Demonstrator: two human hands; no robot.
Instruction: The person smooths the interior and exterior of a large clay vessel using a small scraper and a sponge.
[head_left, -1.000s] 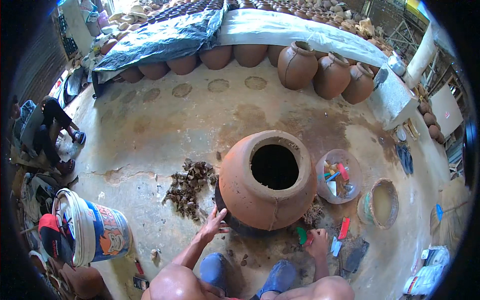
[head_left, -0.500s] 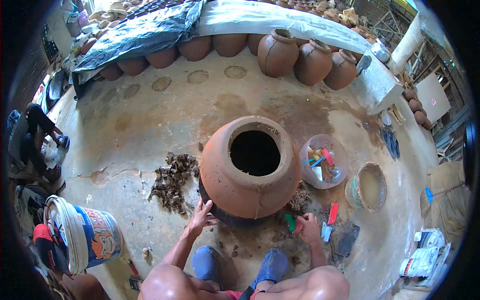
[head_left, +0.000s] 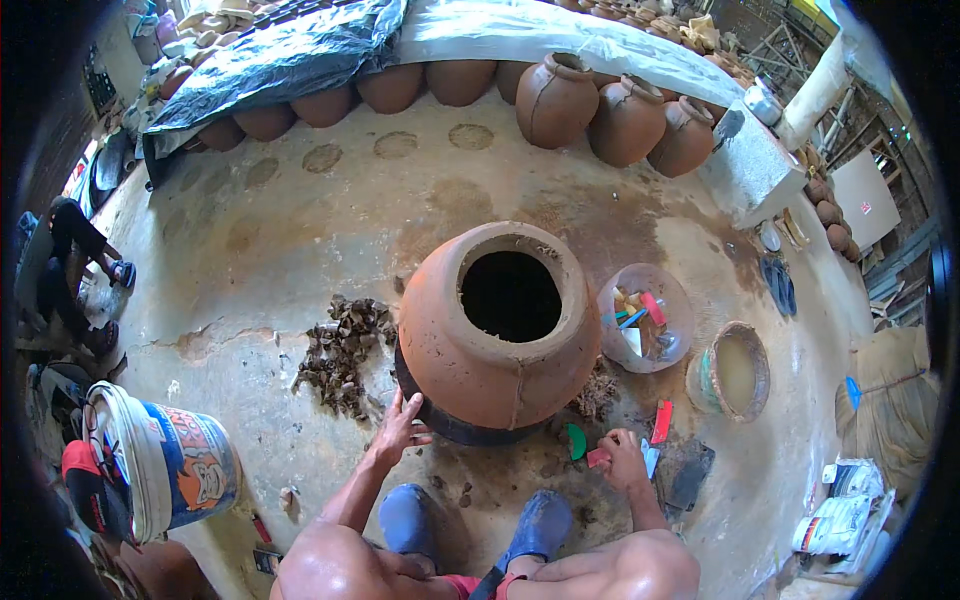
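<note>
A large brown clay pot [head_left: 470, 375] with a wide round mouth stands in front of me on a dark round base [head_left: 455, 428]. Down its near side runs a vertical seam. Beside the base at the lower left is my left hand [head_left: 402, 430], open with its fingers spread toward the base's edge. My right hand [head_left: 625, 460] is closed on a small red scraper [head_left: 598, 458], low over the floor. Close to it lie a green curved scraper [head_left: 576, 441], another red scraper [head_left: 662, 422], light blue pieces [head_left: 651, 460] and a dark flat slab [head_left: 690, 478].
Clay scraps [head_left: 345, 358] lie left of the pot. A clear tub [head_left: 612, 345] of tools and a bucket [head_left: 763, 408] of murky water stand right. A white bucket [head_left: 155, 480] is at left. Covered pots [head_left: 390, 90] line the back; a person's legs [head_left: 75, 245] show far left.
My right hand has shifted slightly right with the red scraper, leaving the green scraper lying apart from it. My left hand stays by the base.
</note>
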